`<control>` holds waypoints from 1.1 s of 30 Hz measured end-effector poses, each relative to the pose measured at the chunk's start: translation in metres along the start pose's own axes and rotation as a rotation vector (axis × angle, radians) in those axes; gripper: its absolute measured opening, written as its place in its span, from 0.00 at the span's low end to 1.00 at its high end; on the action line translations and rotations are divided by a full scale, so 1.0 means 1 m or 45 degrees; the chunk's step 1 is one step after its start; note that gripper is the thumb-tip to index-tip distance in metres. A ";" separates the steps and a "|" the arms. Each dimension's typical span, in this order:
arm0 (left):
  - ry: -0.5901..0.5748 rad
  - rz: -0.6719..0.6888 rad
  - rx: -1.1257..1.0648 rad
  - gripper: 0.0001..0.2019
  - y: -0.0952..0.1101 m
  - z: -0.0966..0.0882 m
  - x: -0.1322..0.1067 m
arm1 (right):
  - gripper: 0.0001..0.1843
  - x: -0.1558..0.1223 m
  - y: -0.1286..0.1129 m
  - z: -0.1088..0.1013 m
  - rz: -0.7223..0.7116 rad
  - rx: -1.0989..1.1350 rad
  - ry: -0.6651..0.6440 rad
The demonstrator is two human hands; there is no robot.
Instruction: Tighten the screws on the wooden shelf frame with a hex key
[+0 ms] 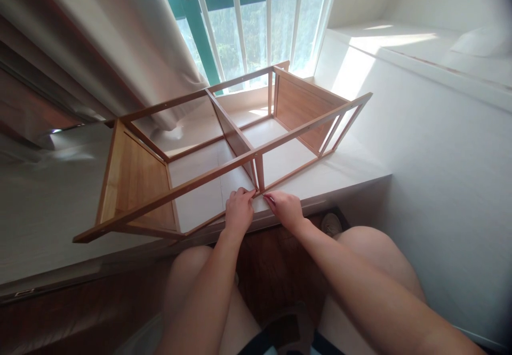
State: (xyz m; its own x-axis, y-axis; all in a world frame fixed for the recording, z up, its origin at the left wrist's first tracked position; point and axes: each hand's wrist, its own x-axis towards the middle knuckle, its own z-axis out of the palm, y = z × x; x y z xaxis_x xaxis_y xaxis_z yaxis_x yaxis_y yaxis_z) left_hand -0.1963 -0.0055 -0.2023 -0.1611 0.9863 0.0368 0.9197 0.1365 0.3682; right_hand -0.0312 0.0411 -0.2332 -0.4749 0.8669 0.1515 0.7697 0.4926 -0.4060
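A brown wooden shelf unit lies on its side on the white ledge, with panels at both ends and a middle shelf board. Where that middle board meets the near lower rail, my left hand is closed around the wood, fingertips close to the joint. On the other side of the same joint, my right hand is pinched shut near the rail. Whatever is between its thumb and finger is too small to make out.
Beneath the unit runs a white ledge, its front edge just before my knees. Behind stands a barred window, with a beige curtain at left. A white raised block bounds the right side. Dark wooden floor shows below.
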 end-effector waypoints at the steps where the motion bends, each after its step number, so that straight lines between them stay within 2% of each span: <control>1: 0.000 0.001 -0.002 0.20 0.000 0.000 0.000 | 0.18 0.000 0.000 0.001 -0.004 -0.005 0.008; 15: -0.004 0.013 -0.132 0.20 0.001 0.001 0.001 | 0.15 0.004 -0.004 0.008 -0.025 -0.031 0.047; 19: -0.019 0.023 -0.264 0.16 -0.003 0.000 0.004 | 0.15 0.004 -0.004 0.006 -0.030 -0.027 0.054; 22: 0.008 -0.017 -0.418 0.15 -0.009 -0.003 0.011 | 0.15 0.004 -0.004 0.006 -0.028 -0.021 0.063; 26: 0.136 -0.087 -0.595 0.19 -0.011 -0.011 0.033 | 0.15 0.003 -0.005 0.007 -0.025 -0.012 0.075; 30: 0.199 -0.097 -0.712 0.16 -0.007 -0.012 0.053 | 0.16 0.003 -0.004 0.010 -0.022 -0.015 0.089; 33: 0.172 -0.105 -0.766 0.12 -0.003 -0.008 0.056 | 0.16 0.003 -0.002 0.012 -0.026 -0.017 0.092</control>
State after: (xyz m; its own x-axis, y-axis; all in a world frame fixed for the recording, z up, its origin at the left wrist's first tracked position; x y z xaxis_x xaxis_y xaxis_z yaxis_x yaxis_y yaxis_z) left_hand -0.2111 0.0482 -0.1945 -0.3032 0.9488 0.0882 0.5457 0.0970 0.8324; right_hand -0.0393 0.0420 -0.2426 -0.4589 0.8597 0.2244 0.7661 0.5108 -0.3900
